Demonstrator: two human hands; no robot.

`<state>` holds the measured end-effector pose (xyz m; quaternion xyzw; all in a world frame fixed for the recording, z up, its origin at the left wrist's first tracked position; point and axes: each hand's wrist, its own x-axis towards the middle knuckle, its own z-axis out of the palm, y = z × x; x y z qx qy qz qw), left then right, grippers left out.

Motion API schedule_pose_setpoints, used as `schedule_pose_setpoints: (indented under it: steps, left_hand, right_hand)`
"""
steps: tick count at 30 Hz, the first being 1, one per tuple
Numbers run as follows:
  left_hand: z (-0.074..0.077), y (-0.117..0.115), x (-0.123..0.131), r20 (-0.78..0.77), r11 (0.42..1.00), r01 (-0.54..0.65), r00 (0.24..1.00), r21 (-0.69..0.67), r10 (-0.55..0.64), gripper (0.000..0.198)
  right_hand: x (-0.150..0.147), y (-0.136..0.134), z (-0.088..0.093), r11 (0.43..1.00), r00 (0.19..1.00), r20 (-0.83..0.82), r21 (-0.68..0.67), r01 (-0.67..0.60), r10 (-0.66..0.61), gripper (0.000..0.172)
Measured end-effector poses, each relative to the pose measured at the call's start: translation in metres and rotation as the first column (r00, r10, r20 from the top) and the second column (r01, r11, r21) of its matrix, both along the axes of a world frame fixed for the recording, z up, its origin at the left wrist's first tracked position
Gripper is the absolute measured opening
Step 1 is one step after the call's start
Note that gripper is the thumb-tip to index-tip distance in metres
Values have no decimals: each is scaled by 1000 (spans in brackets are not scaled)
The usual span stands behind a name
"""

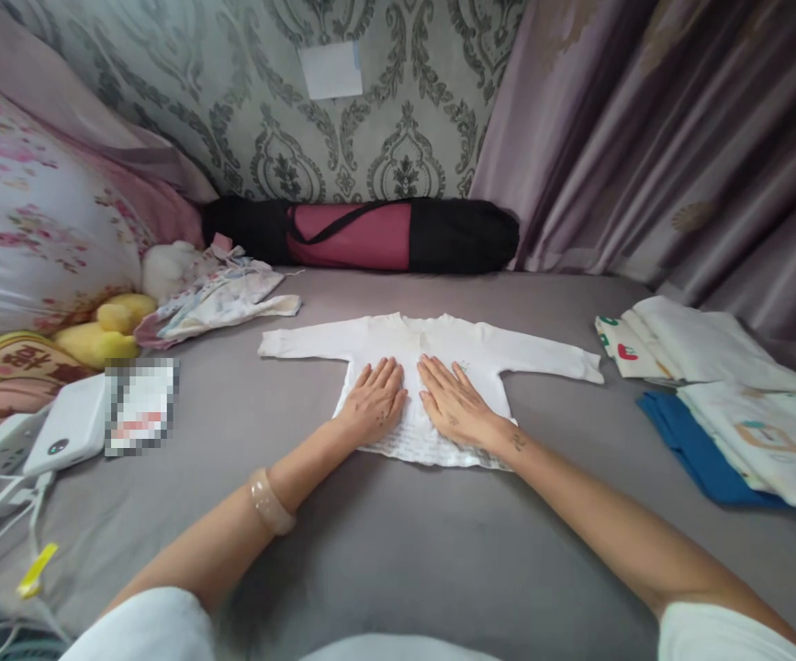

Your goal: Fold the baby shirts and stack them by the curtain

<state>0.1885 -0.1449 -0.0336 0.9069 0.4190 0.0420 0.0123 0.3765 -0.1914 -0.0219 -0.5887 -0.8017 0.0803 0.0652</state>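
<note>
Flatly spread out, the small white long-sleeved shirt (pixel 412 430) lies on the grey sheet (pixel 411 551) directly beneath both grips, its sleeves stretched to either side and its collar beyond the fingertips. The left grip (pixel 375 401) is opened out on the shirt's front, palm down, fingers extended; the right grip (pixel 458 401) lies just beside it, likewise flat and unclenched. A pale bangle (pixel 272 501) circles the forearm behind the left grip. Well to the right of the right grip sit a folded white garment (pixel 714 340), another with a printed motif (pixel 769 441) and a folded blue cloth (pixel 697 454) partly under it. Left of the left grip are a crumpled patterned garment (pixel 225 298), a yellow plush toy (pixel 112 326) and a white power bank (pixel 75 418). Beyond both grips, a black-and-maroon cylindrical bag (pixel 353 237) lies against the patterned wall (pixel 398 138).
</note>
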Motion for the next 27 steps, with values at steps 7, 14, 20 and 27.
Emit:
schedule_pose_setpoints:
  steps: [7,14,20,27]
  left_hand:
    - [-11,-25,-3,41,997,41,998,64,-43,53]
    - [-1,-27,-24,39,999,-17,999,48,15,57]
    - [-10,-29,-49,15,994,-109,994,-30,110,62]
    - [11,28,-54,90,974,-227,969,-21,228,61]
  right_hand:
    - [-10,-27,-2,1000,1000,6,10,-15,15,59]
    - [4,-41,3,996,999,27,78,44,-46,59]
    - [20,-62,-4,985,983,63,18,172,-173,60]
    - [60,-8,12,953,955,-19,57,296,-296,61]
